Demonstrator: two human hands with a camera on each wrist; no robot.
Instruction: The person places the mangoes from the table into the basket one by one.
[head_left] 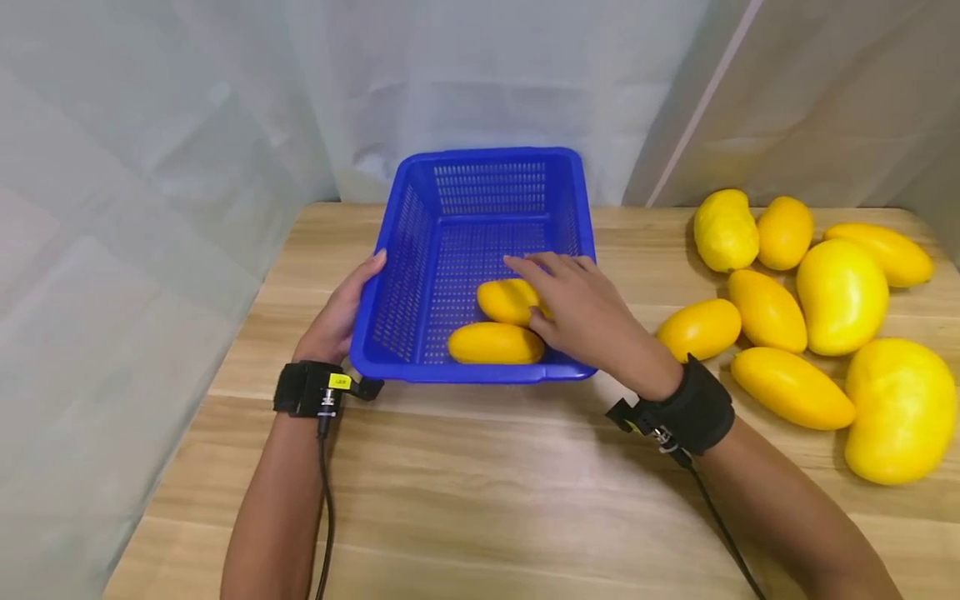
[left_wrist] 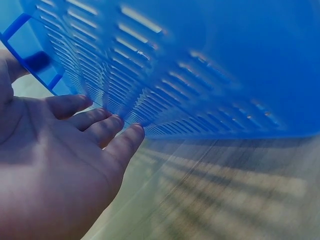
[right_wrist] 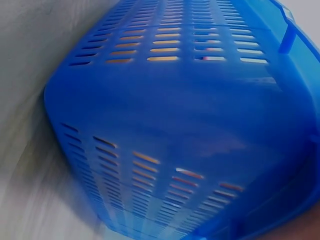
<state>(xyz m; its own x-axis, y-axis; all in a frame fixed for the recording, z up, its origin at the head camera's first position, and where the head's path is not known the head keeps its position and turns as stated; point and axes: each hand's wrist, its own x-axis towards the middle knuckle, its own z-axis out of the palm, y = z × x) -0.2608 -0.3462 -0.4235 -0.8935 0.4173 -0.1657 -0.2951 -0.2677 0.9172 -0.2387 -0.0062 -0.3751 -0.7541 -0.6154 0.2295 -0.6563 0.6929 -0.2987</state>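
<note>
1. Your left hand holds the blue basket by its left side: the thumb lies at the rim, and the fingers press against the outside of the slotted wall, as the left wrist view shows.
2. Your right hand reaches over the basket's right rim, with its fingers arched above the upper mango and the thumb beside that fruit. You cannot tell from these views whether it pinches the mango, since the hand covers its right end.
3. The lower mango lies lengthwise along the near wall inside the basket, just below the upper mango; both are in the basket's near right part.
4. The basket stands upright on the wooden counter, near its far edge, in front of a pale cloth backdrop.
5. To your right, eight more yellow fruits lie grouped on the counter. Three are larger: a pale one at the far left of the group, a smooth one near its middle and another nearest you.
6. You wear a black strap on each wrist, the left one and the right one, each with a cable.
</note>
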